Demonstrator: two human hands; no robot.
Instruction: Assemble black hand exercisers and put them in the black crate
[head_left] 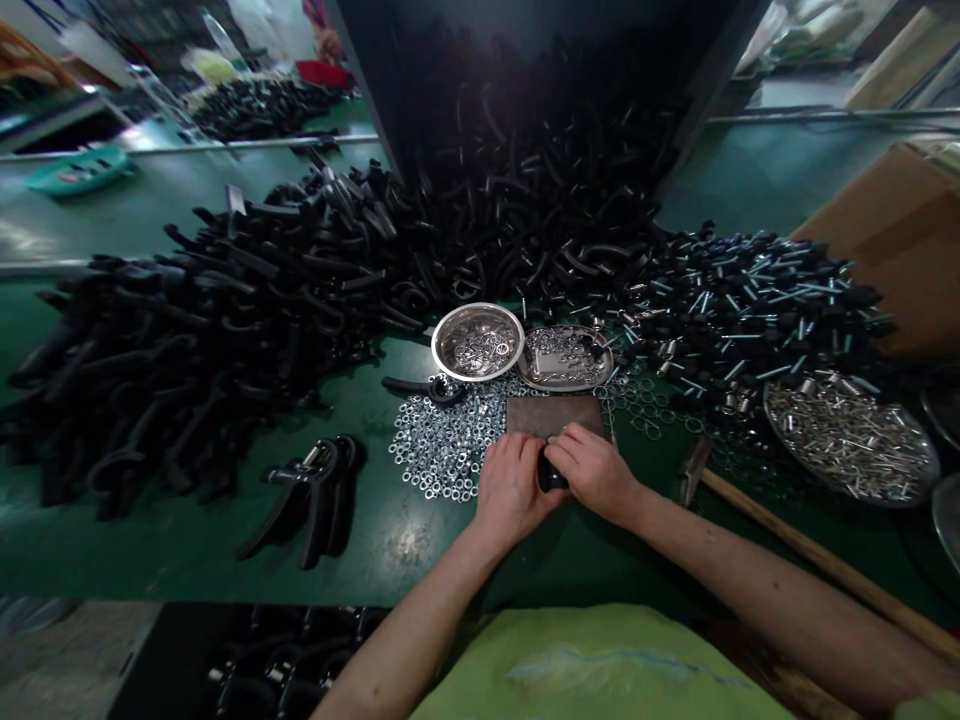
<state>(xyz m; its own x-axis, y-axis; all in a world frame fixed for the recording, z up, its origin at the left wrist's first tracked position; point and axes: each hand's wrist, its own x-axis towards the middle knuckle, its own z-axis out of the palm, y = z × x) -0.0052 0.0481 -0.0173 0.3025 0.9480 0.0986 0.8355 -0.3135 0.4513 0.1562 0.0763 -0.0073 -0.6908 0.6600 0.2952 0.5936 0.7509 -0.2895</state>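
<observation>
At the very near left, below the edge of the green table point(165, 565), black clamps with metal fittings point(285, 665) in rows, perhaps to save room. At near right, a wooden-handled hammer point(780, 525), likely within easy reach. On the tabletop at left, a small cluster of joined clamps point(311, 500), apart from the loose heap, probably to avoid mixing.

At near centre, grips a small black plastic part point(553, 476) between both hands, right at the near side of a flat metal block point(555, 412): wraps the left hand point(516, 490) around one side, bends the fingers of the right hand point(596, 472) over the other, seemingly for steadiness. Cannot tell the hold of each thumb.

Just beyond, loose hex nuts point(442, 440), a round steel bowl point(478, 379) and an oval steel tray point(547, 369), presumably central for either hand. To the right, metal pins point(855, 440), then black-headed bolts point(757, 300); to the left, heaped black clamp halves point(202, 340). Farthest, a teal basket point(79, 172).
</observation>
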